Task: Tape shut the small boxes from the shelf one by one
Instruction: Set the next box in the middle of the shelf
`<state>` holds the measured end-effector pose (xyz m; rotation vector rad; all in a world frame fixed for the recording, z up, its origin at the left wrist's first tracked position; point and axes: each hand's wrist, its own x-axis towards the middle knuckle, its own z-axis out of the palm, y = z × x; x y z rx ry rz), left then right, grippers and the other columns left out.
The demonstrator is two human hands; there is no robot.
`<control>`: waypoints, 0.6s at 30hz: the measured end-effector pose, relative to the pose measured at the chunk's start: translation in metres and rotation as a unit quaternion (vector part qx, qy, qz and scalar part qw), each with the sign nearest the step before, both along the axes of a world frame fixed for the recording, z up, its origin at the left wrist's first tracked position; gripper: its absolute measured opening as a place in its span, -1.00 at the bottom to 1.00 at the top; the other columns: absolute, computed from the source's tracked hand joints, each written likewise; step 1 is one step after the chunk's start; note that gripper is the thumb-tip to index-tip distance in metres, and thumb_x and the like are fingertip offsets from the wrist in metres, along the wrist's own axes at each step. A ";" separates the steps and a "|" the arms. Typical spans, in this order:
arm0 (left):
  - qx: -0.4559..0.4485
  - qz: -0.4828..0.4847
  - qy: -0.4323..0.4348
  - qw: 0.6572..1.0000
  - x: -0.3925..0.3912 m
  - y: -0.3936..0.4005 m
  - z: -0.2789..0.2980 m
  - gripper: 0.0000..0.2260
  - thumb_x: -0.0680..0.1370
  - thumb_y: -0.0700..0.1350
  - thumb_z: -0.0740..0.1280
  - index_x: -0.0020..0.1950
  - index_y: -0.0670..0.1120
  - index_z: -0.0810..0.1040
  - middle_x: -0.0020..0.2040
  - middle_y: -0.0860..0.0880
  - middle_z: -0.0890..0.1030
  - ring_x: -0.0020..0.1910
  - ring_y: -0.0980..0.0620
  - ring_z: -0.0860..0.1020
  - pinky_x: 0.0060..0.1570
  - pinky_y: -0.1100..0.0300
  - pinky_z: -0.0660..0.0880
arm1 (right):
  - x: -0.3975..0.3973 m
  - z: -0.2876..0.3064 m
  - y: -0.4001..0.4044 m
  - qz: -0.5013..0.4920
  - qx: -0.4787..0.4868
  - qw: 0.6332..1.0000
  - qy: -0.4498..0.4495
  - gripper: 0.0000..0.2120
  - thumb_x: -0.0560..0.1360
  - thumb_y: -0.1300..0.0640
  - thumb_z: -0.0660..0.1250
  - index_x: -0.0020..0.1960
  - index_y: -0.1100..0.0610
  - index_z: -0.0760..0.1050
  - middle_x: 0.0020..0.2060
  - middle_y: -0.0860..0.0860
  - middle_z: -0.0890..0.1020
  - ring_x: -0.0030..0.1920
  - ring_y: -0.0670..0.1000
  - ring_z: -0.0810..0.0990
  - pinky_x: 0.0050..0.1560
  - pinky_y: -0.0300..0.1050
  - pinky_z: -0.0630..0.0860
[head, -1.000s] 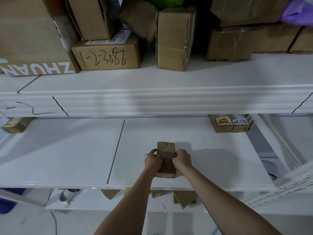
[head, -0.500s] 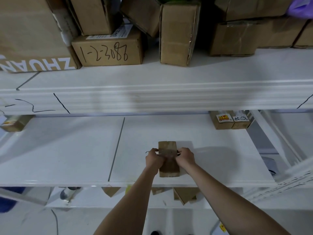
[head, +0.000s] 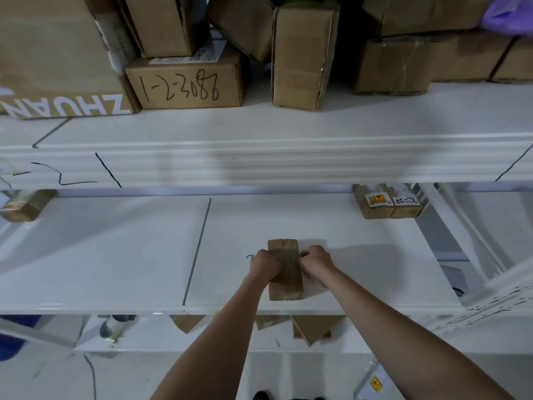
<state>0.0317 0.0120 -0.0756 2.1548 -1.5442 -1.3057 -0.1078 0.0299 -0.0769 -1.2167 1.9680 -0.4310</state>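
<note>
Left hand [head: 264,267] and right hand [head: 315,262] grip small brown cardboard box [head: 285,280] between them on white shelf [head: 115,255]; above, carton [head: 186,85] reads "1-2-3088".

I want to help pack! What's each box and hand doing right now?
small box: lying on the white shelf, top flaps closed, seam showing.
left hand: gripping the box's left side.
right hand: gripping its right side.
labelled boxes: standing at the shelf's back, closed.

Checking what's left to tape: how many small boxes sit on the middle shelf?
4: one between the hands, two side by side at back right, one at far left. Others may be hidden.
</note>
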 end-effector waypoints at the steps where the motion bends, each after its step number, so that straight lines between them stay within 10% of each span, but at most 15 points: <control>1: 0.003 -0.003 -0.001 1.000 0.001 -0.003 0.003 -0.90 0.59 -0.15 0.24 0.05 -0.17 0.42 -0.09 -0.09 0.48 0.06 -0.11 0.58 -0.16 0.14 0.51 | -0.007 0.003 -0.001 -0.005 -0.007 1.000 0.008 -0.85 0.55 0.25 0.28 -0.19 0.21 0.53 -0.29 0.08 0.53 -0.30 0.04 0.51 -0.33 -0.21 0.40; 5: 0.002 0.004 0.000 1.000 0.006 -0.007 0.008 -0.89 0.59 -0.14 0.25 -0.10 -0.15 0.40 -0.18 -0.06 0.47 -0.28 0.03 0.44 -0.40 0.22 0.35 | -0.032 0.004 0.004 0.000 -0.018 0.996 0.088 -0.75 0.48 0.31 0.30 -0.31 0.11 0.34 -0.37 0.07 0.36 -0.38 0.08 0.45 -0.38 -0.12 0.31; 12: -0.030 0.030 0.005 0.999 0.014 -0.001 0.001 -0.79 0.60 -0.10 0.29 0.21 -0.11 0.43 0.03 -0.06 0.44 -0.05 -0.06 0.46 -0.09 0.14 0.46 | -0.030 -0.018 0.023 0.076 0.039 0.982 0.168 -0.69 0.55 -0.10 0.40 -0.03 0.15 0.46 -0.05 0.11 0.57 0.04 0.17 0.60 -0.13 -0.09 0.43; 18: -0.114 0.138 -0.025 0.983 0.032 0.013 -0.003 -0.91 0.61 -0.11 0.28 0.07 -0.09 0.52 -0.13 -0.01 0.58 -0.30 0.10 0.48 -0.34 0.26 0.43 | -0.037 -0.028 0.022 0.062 0.014 0.988 0.140 -0.78 0.60 0.01 0.34 -0.09 0.15 0.46 -0.13 0.12 0.55 -0.07 0.13 0.57 -0.14 -0.09 0.45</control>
